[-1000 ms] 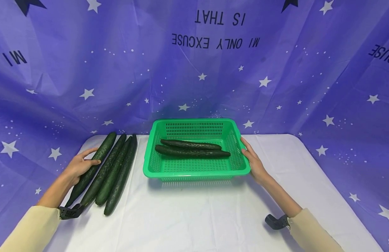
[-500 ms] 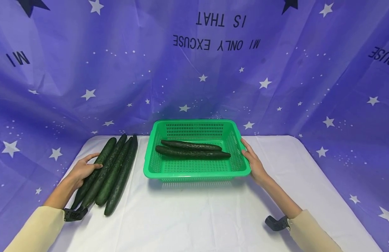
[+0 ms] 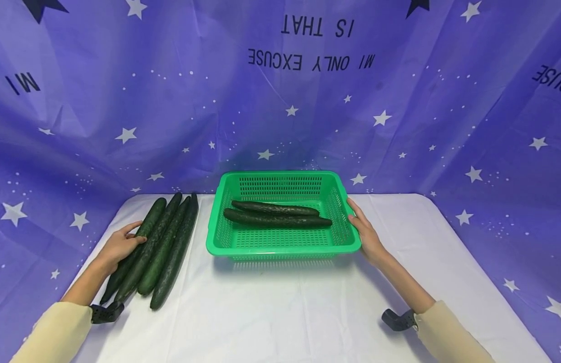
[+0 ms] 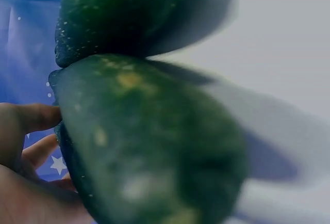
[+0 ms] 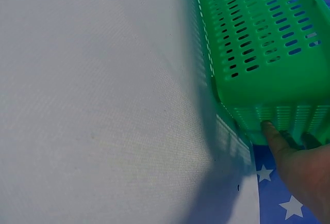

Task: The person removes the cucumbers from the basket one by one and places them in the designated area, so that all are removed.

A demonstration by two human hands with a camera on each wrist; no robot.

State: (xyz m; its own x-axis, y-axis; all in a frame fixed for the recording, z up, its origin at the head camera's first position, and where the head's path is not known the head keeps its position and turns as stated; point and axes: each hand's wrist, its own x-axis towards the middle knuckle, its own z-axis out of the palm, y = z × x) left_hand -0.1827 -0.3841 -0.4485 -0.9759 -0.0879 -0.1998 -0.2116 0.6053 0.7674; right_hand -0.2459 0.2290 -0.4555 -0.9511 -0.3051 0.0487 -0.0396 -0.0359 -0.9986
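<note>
On the left of the white table several dark green cucumbers lie side by side, slanting away from me. My left hand (image 3: 119, 249) holds the leftmost cucumber (image 3: 150, 222), thumb on its right side and fingers on its far side. Cucumber ends (image 4: 149, 141) fill much of the left wrist view, with fingers partly hidden behind them. A green plastic basket (image 3: 285, 250) stands mid-table; two cucumbers (image 3: 278, 220) lie crosswise in it. My right hand (image 3: 369, 239) rests against the basket's right end. In the right wrist view its fingertips touch the slotted wall (image 5: 273, 90) from outside, fairly straight.
Behind and beside the table hangs a purple cloth (image 3: 280, 136) with white stars and lettering. The white tablecloth (image 3: 280, 312) runs in front of the basket. A dark wrist mount (image 3: 397, 320) sits on each forearm.
The left hand has brought the leftmost cucumber a little to the right and nearer me, against its neighbour. The right hand and the basket stay where they were.
</note>
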